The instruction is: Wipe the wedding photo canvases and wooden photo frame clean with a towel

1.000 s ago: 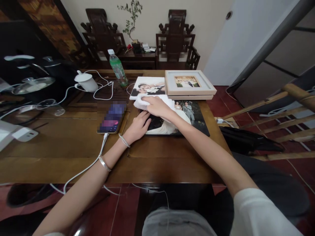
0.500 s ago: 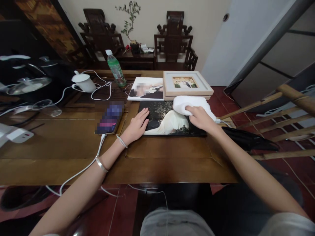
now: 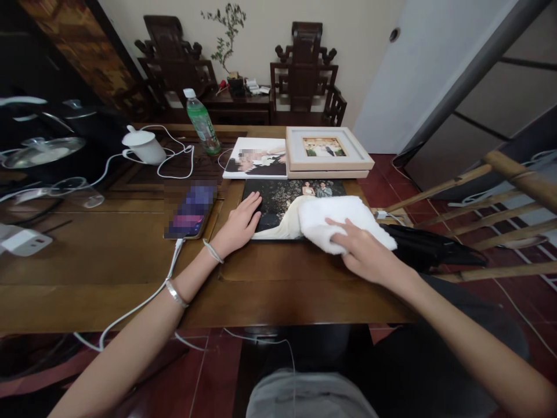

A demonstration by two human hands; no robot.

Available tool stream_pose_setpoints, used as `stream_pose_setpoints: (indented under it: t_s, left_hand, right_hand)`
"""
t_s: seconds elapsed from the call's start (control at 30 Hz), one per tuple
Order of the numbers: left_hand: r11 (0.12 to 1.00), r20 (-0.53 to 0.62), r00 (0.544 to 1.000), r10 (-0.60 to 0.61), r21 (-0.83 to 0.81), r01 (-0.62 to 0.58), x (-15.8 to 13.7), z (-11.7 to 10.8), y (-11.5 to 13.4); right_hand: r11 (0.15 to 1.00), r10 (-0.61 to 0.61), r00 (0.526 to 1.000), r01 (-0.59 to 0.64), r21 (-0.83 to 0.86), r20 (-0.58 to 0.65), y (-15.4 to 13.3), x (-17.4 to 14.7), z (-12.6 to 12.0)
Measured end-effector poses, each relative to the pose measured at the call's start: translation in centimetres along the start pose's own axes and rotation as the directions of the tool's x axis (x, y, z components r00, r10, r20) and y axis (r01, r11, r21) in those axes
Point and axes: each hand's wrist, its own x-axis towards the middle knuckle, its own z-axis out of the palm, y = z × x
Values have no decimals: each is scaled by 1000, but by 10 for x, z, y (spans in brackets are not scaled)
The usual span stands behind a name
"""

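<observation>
A dark wedding photo panel [image 3: 274, 203] lies flat on the wooden table, showing a pale gown and two people. My left hand [image 3: 242, 225] rests with fingers stretched out on its left edge. My right hand [image 3: 363, 251] holds a white cloth [image 3: 343, 217], which covers the right part of the panel and hangs over its near edge. Behind the panel sit a smaller white-edged photo print [image 3: 256, 165] and a stack of light wood picture frames [image 3: 329, 165]. A phone [image 3: 194, 210] with a cable plugged in lies left of my left hand.
A green bottle [image 3: 202, 122] and a white lidded cup [image 3: 143, 146] stand at the back left. A clear plastic cup [image 3: 78, 193] lies on its side, near a pot [image 3: 46, 154] and a white charger [image 3: 26, 239]. A bamboo chair [image 3: 517, 180] is at the right.
My right hand has pulled the cloth toward me, from the panel's far right to its near right, uncovering the two pictured people. My left hand stays on the left edge.
</observation>
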Motion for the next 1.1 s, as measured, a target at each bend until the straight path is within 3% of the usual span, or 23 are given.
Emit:
stream_pose_setpoints:
  t_s: [0.17, 0.3, 0.5, 0.63, 0.77, 0.97, 1.1]
  left_hand:
    - [1000, 1, 1000, 10, -11, -10, 0, 0, -2]
    - [999, -11, 999, 41, -7, -41, 0, -1, -2]
    - [999, -23, 999, 45, 10, -45, 0, 1, -1]
    - [999, -36, 998, 42, 9, -42, 0, 3, -1]
    - [1000, -35, 999, 22, -4, -22, 0, 4, -1]
    - [999, -34, 999, 6, -44, -7, -2, 1, 3]
    - [997, -24, 999, 39, -60, -41, -2, -2, 5]
  right_hand:
    - [996, 78, 997, -79, -44, -13, 51, 56, -2]
    - [993, 100, 994, -102, -56, -48, 69, 72, 7]
    - [994, -10, 1000, 9, -110, -8, 36, 25, 21]
    - [994, -76, 996, 80, -77, 51, 2, -16, 14]
    - [994, -109, 990, 110, -8, 90, -9, -26, 3]
    - [1000, 21, 998, -20, -6, 58, 18, 29, 2]
    - [997, 18, 999, -15, -73, 46, 35, 74, 11]
